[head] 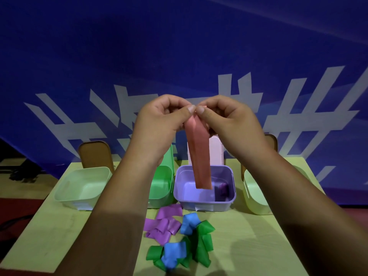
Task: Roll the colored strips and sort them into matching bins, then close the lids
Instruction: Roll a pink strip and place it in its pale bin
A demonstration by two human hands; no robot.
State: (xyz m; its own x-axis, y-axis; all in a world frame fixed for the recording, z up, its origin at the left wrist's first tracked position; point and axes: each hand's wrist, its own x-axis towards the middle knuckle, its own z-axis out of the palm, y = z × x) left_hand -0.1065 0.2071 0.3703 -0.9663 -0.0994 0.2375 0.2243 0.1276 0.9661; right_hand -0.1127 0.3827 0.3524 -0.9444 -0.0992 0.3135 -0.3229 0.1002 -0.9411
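Up at its top end, our grip: left hand [159, 120] and right hand [229, 120] both pinch the pink strip [199, 156], dangling over the purple bin [205, 204]. Start the roll sloppy and it could spring loose and drop into that mismatched bin.

Dim, bluish light — forearms in heavy shadow, wide-angle bending at edges.
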